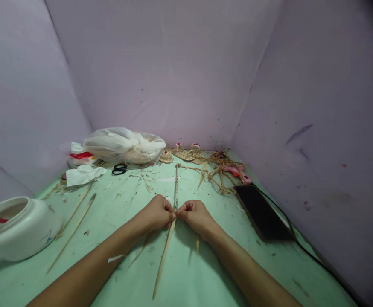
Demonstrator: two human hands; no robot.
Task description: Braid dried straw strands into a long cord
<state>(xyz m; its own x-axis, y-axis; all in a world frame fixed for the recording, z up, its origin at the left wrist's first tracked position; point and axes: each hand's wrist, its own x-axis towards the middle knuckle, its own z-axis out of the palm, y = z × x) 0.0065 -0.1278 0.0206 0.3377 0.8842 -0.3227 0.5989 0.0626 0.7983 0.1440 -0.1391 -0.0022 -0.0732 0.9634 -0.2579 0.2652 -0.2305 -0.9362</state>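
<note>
In the middle of the green surface, a thin braid of dried plant fibre point(176, 187) runs from the back toward me. My left hand point(161, 213) pinches its near end from the left. My right hand point(194, 215) pinches the same spot from the right, fingertips almost touching the left ones. Below the fingers a loose pale fibre strip point(164, 260) hangs toward the front edge. Another strip end point(197, 245) pokes out under my right hand. The exact hold between the fingertips is too small to make out.
Leftward are a white pot point(45, 221), loose strips point(74, 230), tissue point(85, 174), black-handled scissors point(120, 169) and a tied plastic bag point(122, 145). Woven pieces with red decorations point(182, 152) stand at the back. Rightward lie a tangled braided cord point(221, 170), a phone point(263, 213) and a black cable point(304, 251).
</note>
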